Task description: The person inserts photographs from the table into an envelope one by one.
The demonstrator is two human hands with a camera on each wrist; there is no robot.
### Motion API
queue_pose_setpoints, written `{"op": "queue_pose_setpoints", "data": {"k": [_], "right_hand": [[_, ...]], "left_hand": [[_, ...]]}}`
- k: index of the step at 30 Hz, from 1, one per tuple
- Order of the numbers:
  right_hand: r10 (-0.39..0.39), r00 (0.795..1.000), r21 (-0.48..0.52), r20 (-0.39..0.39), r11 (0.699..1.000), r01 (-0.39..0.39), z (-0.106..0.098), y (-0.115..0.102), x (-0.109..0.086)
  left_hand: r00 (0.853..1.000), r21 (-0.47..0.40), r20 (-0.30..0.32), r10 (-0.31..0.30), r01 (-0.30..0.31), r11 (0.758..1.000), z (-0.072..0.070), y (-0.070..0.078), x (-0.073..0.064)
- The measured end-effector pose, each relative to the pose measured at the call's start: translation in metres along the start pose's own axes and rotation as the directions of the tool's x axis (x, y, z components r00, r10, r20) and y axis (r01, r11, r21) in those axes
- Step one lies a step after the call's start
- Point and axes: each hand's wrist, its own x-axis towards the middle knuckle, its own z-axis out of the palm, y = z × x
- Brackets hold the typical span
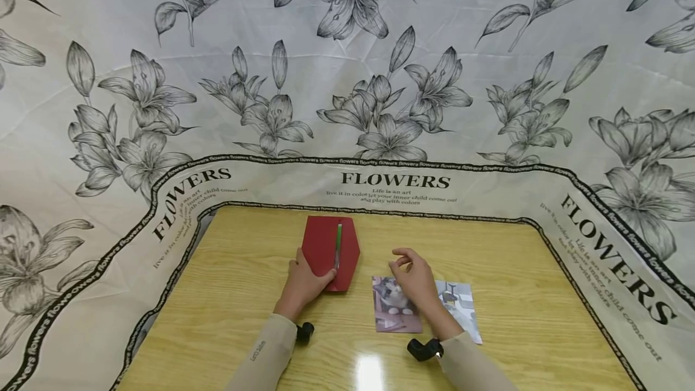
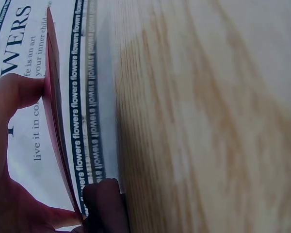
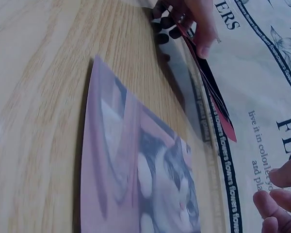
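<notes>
My left hand (image 1: 309,282) grips the lower left of a red envelope (image 1: 320,240), thumb across its front near the long opening. A green strip (image 1: 339,237) shows inside that slit. From the side, the left wrist view shows the envelope (image 2: 52,92) as a thin tilted sheet held between the fingers and thumb. Bent loosely, my right hand (image 1: 415,279) holds nothing and hovers over two pictures. One is a cat picture (image 1: 388,312) with a pinkish border; the other, a pale picture (image 1: 461,303), is partly hidden behind the hand and wrist.
The wood-grain table (image 1: 217,318) is bounded at the back and sides by a white flower-print cloth (image 1: 380,131) with black lettered trim. Black wrist cameras sit at the left wrist (image 1: 305,333) and the right wrist (image 1: 423,350).
</notes>
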Motion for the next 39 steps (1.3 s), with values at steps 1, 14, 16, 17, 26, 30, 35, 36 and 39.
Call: {"op": "queue_pose_setpoints", "data": {"k": [1,14,16,17,26,30,35,36,39], "right_hand": [[0.002,1.0,-0.009,-0.005,1.0,-0.002,-0.004,0.002,-0.001],[0.056,0.998,-0.092,-0.038,0.994,-0.059,-0.045,0.022,-0.022],[0.058,0.997,-0.096,-0.046,0.993,-0.062,-0.05,0.026,-0.025],[0.058,0.997,-0.103,-0.05,0.993,-0.063,-0.053,0.027,-0.027],[0.086,0.994,-0.173,-0.061,0.98,-0.096,-0.074,0.04,-0.046],[0.096,0.993,-0.208,-0.062,0.972,-0.107,-0.082,0.048,-0.053],[0.092,0.992,-0.288,-0.09,0.951,-0.115,-0.09,0.058,-0.06],[0.091,0.991,-0.306,-0.095,0.945,-0.116,-0.091,0.06,-0.061],[0.083,0.991,-0.354,-0.107,0.928,-0.116,-0.094,0.065,-0.065]], "left_hand": [[1.0,0.001,0.0,0.001,-0.001,1.0,0.0,0.0,0.0],[1.0,-0.011,-0.005,0.007,-0.007,1.0,0.001,0.001,-0.001],[1.0,-0.015,-0.003,0.002,-0.002,1.0,0.002,0.001,-0.001],[1.0,-0.016,-0.003,0.001,-0.001,1.0,0.002,0.001,-0.001],[1.0,-0.014,-0.008,0.005,-0.005,1.0,0.001,0.001,-0.001],[1.0,-0.01,-0.011,0.002,-0.002,1.0,0.002,0.001,0.0],[1.0,-0.015,-0.013,0.007,-0.008,1.0,0.001,0.001,0.0],[1.0,-0.016,-0.012,0.006,-0.006,1.0,0.001,0.001,0.0],[1.0,-0.018,-0.011,0.007,-0.008,1.0,0.001,0.001,0.0]]}}
